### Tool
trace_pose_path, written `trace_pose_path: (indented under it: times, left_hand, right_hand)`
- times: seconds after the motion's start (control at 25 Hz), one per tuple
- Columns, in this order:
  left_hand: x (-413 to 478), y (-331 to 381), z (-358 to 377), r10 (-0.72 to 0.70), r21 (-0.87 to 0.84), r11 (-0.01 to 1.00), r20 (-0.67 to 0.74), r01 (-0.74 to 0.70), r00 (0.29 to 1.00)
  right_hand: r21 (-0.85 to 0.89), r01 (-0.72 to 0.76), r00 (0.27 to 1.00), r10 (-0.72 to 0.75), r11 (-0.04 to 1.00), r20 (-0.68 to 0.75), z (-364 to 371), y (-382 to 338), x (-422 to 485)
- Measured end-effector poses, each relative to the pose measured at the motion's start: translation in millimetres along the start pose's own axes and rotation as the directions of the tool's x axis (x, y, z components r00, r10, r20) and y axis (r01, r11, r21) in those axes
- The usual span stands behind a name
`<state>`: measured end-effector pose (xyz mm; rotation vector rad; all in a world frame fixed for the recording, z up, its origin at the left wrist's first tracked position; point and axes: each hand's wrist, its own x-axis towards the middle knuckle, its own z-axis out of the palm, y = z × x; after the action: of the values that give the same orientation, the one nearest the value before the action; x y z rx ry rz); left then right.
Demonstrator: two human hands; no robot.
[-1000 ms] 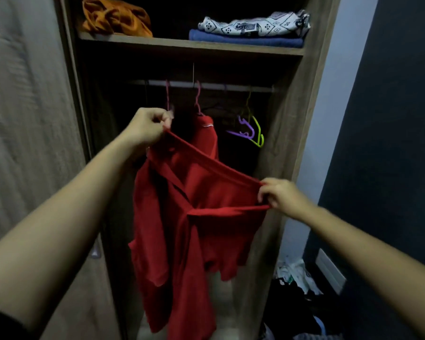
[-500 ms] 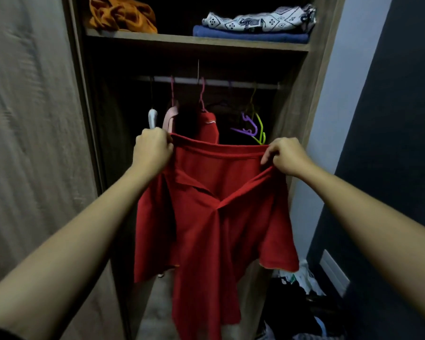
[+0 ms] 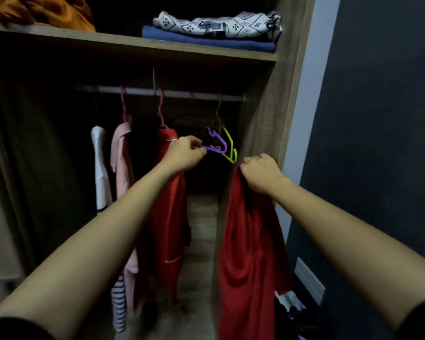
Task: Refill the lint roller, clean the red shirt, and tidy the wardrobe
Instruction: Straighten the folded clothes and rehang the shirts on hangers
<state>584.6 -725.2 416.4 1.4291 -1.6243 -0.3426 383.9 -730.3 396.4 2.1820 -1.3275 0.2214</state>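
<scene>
Red shirt (image 3: 250, 253) hangs bunched from the closed right hand (image 3: 261, 174). Left hand (image 3: 184, 154) pinches the purple hanger (image 3: 216, 143) beneath the rail (image 3: 182, 93).

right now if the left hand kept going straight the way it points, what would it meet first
The left hand already pinches the purple hanger; straight on, it would likely meet the yellow-green hanger just behind, though depth is unclear.

Left hand (image 3: 184, 153) pinching purple hanger (image 3: 215, 143), right hand (image 3: 261, 173) gripping bunched red shirt (image 3: 250, 261)
</scene>
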Motion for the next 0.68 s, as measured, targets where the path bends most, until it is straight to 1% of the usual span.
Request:
trace_pose_path:
  times: [0.04, 0.08, 0.12, 0.16, 0.2, 0.28, 0.32, 0.4, 0.56, 0.68]
  left_hand:
    - [23.2, 0.2, 13.4, -0.081, -0.180, 0.980, 0.051, 0.089, 0.995]
    - [45.2, -0.4, 25.4, -0.163, -0.334, 0.924, 0.092, 0.185, 0.982]
    - [66.7, -4.1, 35.7, -0.232, -0.439, 0.861, 0.107, 0.255, 0.967]
    - [85.4, -7.8, 43.7, -0.281, -0.485, 0.824, 0.097, 0.292, 0.955]
    - [102.9, -10.2, 51.1, -0.306, -0.520, 0.799, 0.084, 0.304, 0.948]
    - [133.5, -15.1, 66.2, -0.331, -0.559, 0.775, 0.041, 0.296, 0.943]
    - [141.9, -14.0, 70.9, -0.341, -0.581, 0.756, 0.042, 0.300, 0.939]
    - [152.0, -6.7, 77.9, -0.334, -0.644, 0.703, 0.076, 0.302, 0.940]
    - [174.4, 2.0, 87.3, -0.316, -0.647, 0.721, 0.010, 0.247, 0.949]
    - [179.4, 8.5, 82.4, -0.294, -0.666, 0.706, 0.033, 0.240, 0.955]
  right_hand:
    - [-0.057, -0.009, 1.000, 0.009, 0.998, -0.001, 4.0, 7.7, 4.4]
    - [-0.116, -0.015, 1.000, 0.016, 0.993, 0.009, 7.7, 14.8, 7.2]
    - [-0.174, -0.006, 1.000, 0.008, 0.985, 0.011, 11.4, 20.0, 8.8]
    - [-0.223, -0.002, 1.000, 0.004, 0.975, 0.007, 15.1, 22.5, 9.8]
    - [-0.270, 0.002, 1.000, -0.002, 0.963, 0.002, 21.6, 24.5, 11.7]
    - [-0.347, -0.004, 0.999, 0.020, 0.938, 0.042, 31.9, 24.0, 15.1]
    - [-0.351, -0.013, 0.999, 0.031, 0.936, 0.045, 34.3, 24.3, 17.0]
    - [-0.343, -0.022, 1.000, 0.018, 0.939, -0.013, 38.6, 26.8, 19.6]
    - [-0.377, 0.005, 0.999, -0.017, 0.926, -0.029, 46.1, 28.9, 19.9]
    - [-0.386, 0.013, 1.000, -0.015, 0.922, -0.001, 48.8, 29.8, 20.0]
